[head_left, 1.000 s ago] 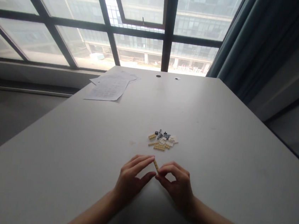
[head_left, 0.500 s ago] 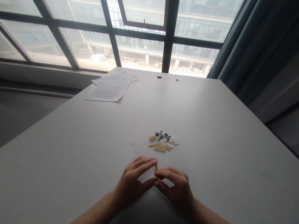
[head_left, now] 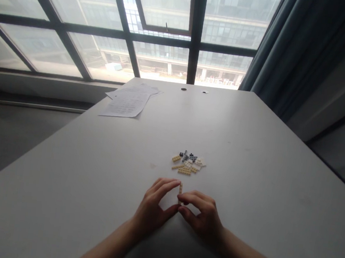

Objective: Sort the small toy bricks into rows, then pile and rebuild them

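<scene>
A narrow tan building-brick strip [head_left: 181, 189] with studs is held upright on end between my two hands. My left hand [head_left: 155, 203] grips it lengthwise, index fingertip at its far end and thumb at its near end. From the other side, my right hand [head_left: 202, 210] has its fingers curled against the strip's lower part, thumb tip close to my left thumb. My right fingertips partly cover the strip, so anything small between them is hidden. Just beyond my hands lies a loose pile of bricks [head_left: 184, 171] in tan, white, grey and black.
The hands work over a large white table [head_left: 266, 171]. Printed papers [head_left: 126, 102] overlap near its far left edge. Two round holes sit at the far edge, before a framed window [head_left: 164, 62]. A dark blue curtain [head_left: 280, 46] hangs at the right.
The tan strip has turned slightly, so more of its studded side shows. My right fingers have shifted a little up and left; my left hand keeps its hold.
</scene>
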The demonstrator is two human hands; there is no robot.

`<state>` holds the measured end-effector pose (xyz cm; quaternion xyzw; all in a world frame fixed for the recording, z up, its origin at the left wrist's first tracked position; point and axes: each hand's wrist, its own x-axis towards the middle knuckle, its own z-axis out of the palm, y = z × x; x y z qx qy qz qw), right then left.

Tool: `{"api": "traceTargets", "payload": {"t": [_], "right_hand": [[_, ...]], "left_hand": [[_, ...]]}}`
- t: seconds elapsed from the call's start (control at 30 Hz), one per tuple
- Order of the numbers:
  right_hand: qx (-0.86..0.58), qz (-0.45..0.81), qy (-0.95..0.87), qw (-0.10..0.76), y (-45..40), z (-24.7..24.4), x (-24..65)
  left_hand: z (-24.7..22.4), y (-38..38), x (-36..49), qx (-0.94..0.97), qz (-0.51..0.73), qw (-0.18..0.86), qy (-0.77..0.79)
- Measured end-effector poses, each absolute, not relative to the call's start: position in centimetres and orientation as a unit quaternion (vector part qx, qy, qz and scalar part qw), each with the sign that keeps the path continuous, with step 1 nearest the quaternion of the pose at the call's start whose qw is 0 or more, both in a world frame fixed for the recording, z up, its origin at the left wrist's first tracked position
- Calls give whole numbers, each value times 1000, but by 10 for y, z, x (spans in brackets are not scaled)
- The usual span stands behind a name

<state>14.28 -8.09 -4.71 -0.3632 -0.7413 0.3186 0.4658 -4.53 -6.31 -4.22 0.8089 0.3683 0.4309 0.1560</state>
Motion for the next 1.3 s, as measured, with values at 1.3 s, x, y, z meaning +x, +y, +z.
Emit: {"api": "traceTargets", "payload": {"t": [1.3], "right_hand": [[-426,329,-718,442,-77,-45,144]], "left_hand": [[-54,-36,-92,868,172,62,462]]}}
